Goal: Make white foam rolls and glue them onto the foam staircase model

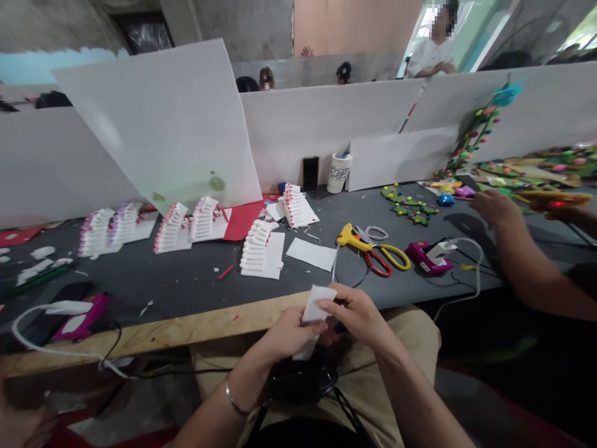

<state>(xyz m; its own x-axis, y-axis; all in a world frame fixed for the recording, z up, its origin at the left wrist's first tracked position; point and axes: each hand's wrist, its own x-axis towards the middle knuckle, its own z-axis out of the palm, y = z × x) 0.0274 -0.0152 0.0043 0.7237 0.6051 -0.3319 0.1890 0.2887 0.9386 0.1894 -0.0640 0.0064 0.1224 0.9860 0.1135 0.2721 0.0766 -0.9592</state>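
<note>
Both of my hands grip one narrow white strip (319, 303), which looks like folded paper or foam sheet, above my lap at the table's front edge. My left hand (291, 333) closes on its lower part. Fingers of my right hand (357, 311) pinch its upper right side. Just beyond lie a yellow glue gun (353, 238), scissors (394, 256) with red and yellow handles, and a flat white card (311, 254). Left of the card rests a white piece (262, 252) lined with rows of small white rolls.
More white rolled pieces (172, 227) with red or purple tips stand along the table (177, 292). A purple power socket (431, 258) with a white cable sits at right. A paper cup (339, 173) and a phone (310, 173) stand behind. A co-worker's hand (497, 208) works at far right.
</note>
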